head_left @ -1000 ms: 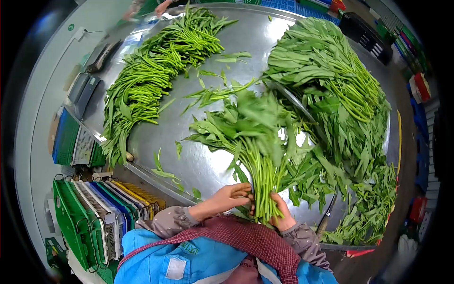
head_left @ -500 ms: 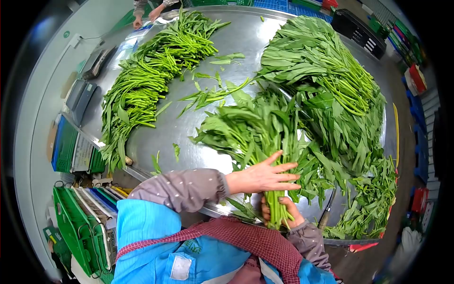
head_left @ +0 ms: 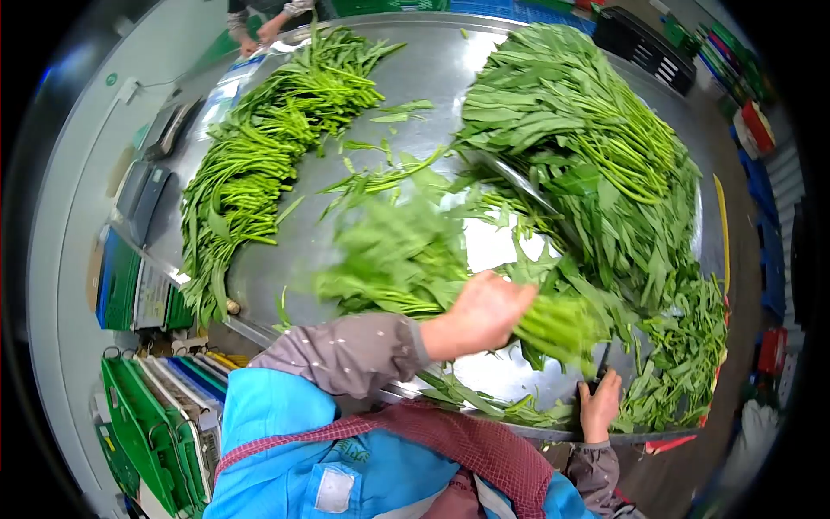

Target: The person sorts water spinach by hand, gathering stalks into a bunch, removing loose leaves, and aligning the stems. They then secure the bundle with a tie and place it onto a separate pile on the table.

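Note:
My left hand [head_left: 482, 313] is closed round a bunch of leafy green stems [head_left: 393, 259], blurred by motion. Its leaves point left and its stem ends lie to the right of the fist. At the table's near edge, my right hand [head_left: 600, 405] is closed on the handle of a knife, whose dark blade [head_left: 603, 356] points away from me; the handle is mostly hidden by the fingers. A large pile of greens [head_left: 596, 130] lies beyond it, with loose leaves [head_left: 679, 363] to the right.
A long row of bunched greens [head_left: 259, 156] lies on the left of the metal table [head_left: 415, 78]. Another person's hands [head_left: 259, 36] are at the far left edge. Green crates [head_left: 143, 424] stand at lower left, a black crate [head_left: 644, 43] at far right.
The bunch has turned from upright to sideways in my left hand. My right hand has let go of its stems and moved right, taking hold of the knife.

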The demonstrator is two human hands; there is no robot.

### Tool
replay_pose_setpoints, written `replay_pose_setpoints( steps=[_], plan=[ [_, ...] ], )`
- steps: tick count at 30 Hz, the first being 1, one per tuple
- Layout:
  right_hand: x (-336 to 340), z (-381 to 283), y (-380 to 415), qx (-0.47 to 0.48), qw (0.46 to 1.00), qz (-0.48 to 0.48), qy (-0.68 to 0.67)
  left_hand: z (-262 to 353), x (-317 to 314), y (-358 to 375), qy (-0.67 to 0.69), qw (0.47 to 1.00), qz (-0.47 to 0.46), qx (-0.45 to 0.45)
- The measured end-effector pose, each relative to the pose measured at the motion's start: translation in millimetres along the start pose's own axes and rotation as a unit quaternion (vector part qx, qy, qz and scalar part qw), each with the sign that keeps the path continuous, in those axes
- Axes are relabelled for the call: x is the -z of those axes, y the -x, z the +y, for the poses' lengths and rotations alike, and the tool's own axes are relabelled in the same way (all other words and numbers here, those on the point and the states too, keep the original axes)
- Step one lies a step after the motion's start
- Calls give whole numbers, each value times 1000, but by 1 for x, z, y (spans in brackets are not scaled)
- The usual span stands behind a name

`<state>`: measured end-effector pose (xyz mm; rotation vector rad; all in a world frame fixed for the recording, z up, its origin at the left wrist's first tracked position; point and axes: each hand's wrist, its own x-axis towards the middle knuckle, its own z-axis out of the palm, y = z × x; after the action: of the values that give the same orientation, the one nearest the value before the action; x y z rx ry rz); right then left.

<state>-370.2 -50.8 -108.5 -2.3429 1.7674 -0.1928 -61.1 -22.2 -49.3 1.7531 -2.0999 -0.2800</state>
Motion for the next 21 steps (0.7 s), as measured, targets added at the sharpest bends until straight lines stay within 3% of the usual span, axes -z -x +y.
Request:
replay_pose_setpoints(
  steps=[2, 4, 6, 8, 10, 13, 14, 16, 18, 20, 21],
  plan=[
    [-10, 16, 5, -31, 998, -9, -55, -5, 12, -9, 118, 964, -143, 192],
    [-18, 32, 9, 6, 991, 38, -126, -26, 8, -14, 190, 930, -221, 224],
    [13, -4, 11, -99, 935, -82, -331, -39, -1, -17, 352, 866, -242, 262],
    [21, -44, 16, -35, 904, -75, -419, -39, -3, -21, 440, 807, -260, 296],
    [30, -77, 6, 132, 930, -7, -343, -37, -2, -24, 446, 798, -272, 300],
    [33, -104, -17, 197, 898, -92, -383, -30, 5, -26, 455, 784, -276, 320],
    [31, -111, -25, 193, 896, -88, -390, -28, 8, -25, 461, 780, -271, 326],
    [22, -121, -39, 293, 892, -14, -344, -28, 6, -22, 437, 801, -270, 307],
    [15, -127, -48, 301, 902, 31, -307, -26, 6, -20, 431, 818, -255, 283],
    [11, -130, -55, 279, 936, -31, -211, -23, 3, -18, 423, 828, -254, 268],
    [8, -132, -59, 268, 940, -40, -207, -20, 1, -17, 359, 863, -253, 250]
  ],
)
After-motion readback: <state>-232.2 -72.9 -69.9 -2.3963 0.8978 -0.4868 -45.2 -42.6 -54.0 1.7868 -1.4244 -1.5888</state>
